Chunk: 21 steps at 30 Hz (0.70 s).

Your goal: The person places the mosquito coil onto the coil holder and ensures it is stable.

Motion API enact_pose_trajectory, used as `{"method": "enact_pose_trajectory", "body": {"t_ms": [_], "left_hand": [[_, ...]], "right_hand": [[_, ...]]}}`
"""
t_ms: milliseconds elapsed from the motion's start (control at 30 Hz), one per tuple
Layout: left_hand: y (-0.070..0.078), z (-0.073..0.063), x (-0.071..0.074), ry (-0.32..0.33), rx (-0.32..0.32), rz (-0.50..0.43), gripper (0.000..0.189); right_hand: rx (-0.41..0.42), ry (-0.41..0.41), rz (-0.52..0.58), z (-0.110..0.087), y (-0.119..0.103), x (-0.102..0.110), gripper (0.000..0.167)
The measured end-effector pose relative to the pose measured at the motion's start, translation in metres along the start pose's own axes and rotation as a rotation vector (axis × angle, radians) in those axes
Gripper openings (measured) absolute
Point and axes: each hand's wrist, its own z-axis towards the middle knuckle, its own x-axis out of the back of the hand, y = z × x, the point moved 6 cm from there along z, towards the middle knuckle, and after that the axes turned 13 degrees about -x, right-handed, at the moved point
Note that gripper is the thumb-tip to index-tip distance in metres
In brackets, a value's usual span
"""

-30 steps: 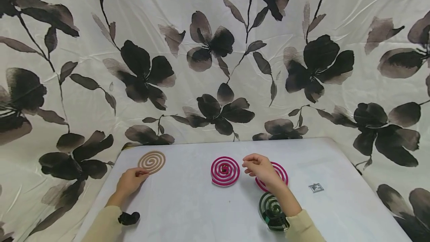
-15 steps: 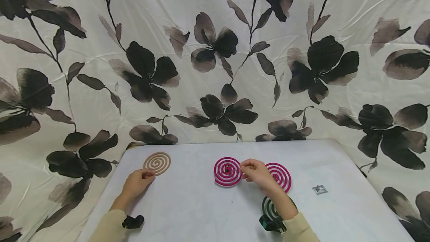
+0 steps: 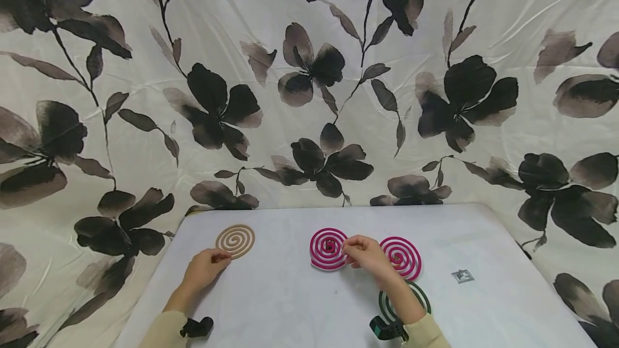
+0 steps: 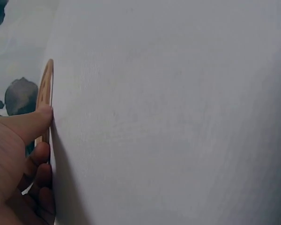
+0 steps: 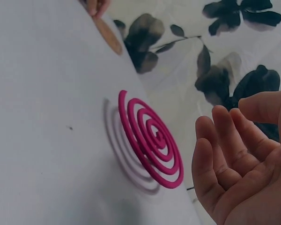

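My left hand (image 3: 205, 270) pinches the lower edge of a tan mosquito coil (image 3: 235, 241) on the left side of the table. The left wrist view shows the thumb lying on top of that tan coil (image 4: 46, 89), with fingers below it. My right hand (image 3: 369, 259) hovers beside a magenta mosquito coil (image 3: 320, 254); from the head, its fingertips overlap the coil's right edge. Seen from the right wrist, the loosely bent fingers (image 5: 225, 140) hold nothing and a gap separates them from the magenta coil (image 5: 143, 140), which sits raised above its shadow.
A second magenta coil (image 3: 408, 251) lies behind my right wrist. Below it, a dark green coil (image 3: 420, 294) is partly covered by my forearm. A small metal piece (image 3: 462, 276) lies farther right on the white table (image 3: 280, 299). Floral cloth (image 3: 309, 95) hangs behind.
My right hand has moved left, to the edge of the magenta coil. My left hand has shifted a little to the right with the tan coil. The head view has also shifted slightly.
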Motion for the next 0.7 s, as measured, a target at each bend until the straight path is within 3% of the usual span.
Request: {"method": "enact_pose_trajectory", "body": {"t_ms": [700], "left_hand": [[0.025,-0.017,-0.015,-0.045,0.030,-0.032,0.007]], "right_hand": [[0.058,-0.075,0.024,0.002,0.001,-0.031,0.029]]}}
